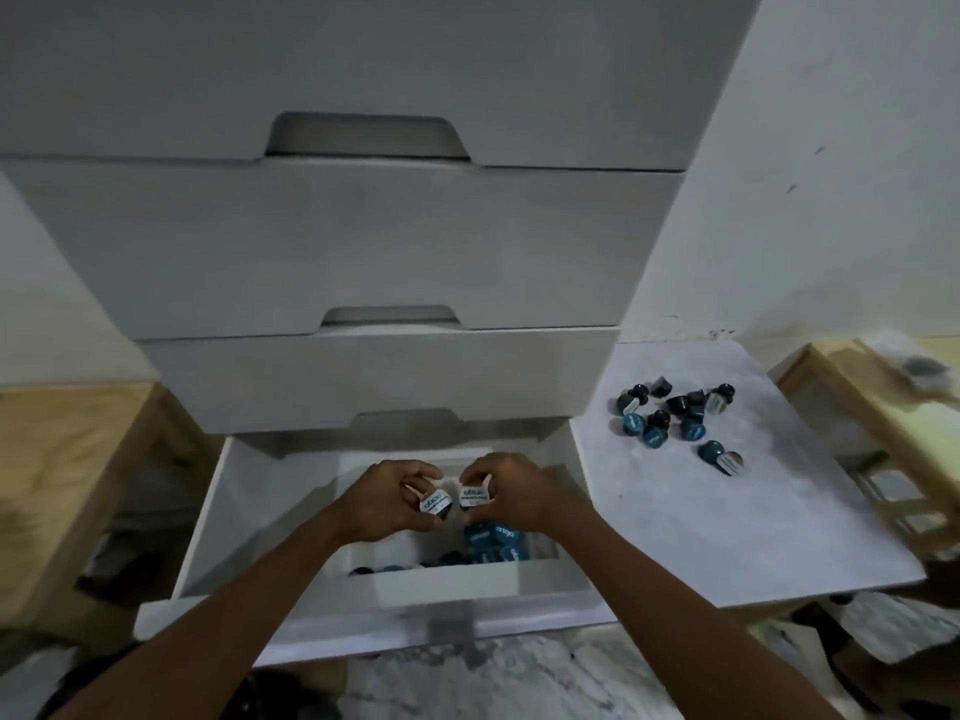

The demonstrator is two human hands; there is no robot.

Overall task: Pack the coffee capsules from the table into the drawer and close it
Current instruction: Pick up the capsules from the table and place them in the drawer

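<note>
Both hands are over the open drawer [208, 517], the lowest one of a white chest. The left hand [384, 504] is curled around one capsule [434, 502], its pale printed lid facing the camera; the right hand [511, 493] is clamped the same way on a second capsule [474, 498], and the two capsules sit just beside each other above the white tray [447, 582] inside the drawer. The step in hand looks like setting these two down among the blue capsules [491, 543] already lying in that tray.

The next move calls for lowering both hands into the tray and letting go, then reaching out to the right of the drawer for more. The task seems partly done, since a loose cluster of dark and blue capsules [670, 420] waits on the white surface [727, 522] right of the drawer, and the drawer cannot be shut until those are packed.

That surface stands against a pale wall [831, 148] with a few marks on it. Closed drawers [337, 252] stack above the open one. Light wooden furniture [57, 459] stands left of the drawer and further right of the surface, and the floor below is mottled stone.
</note>
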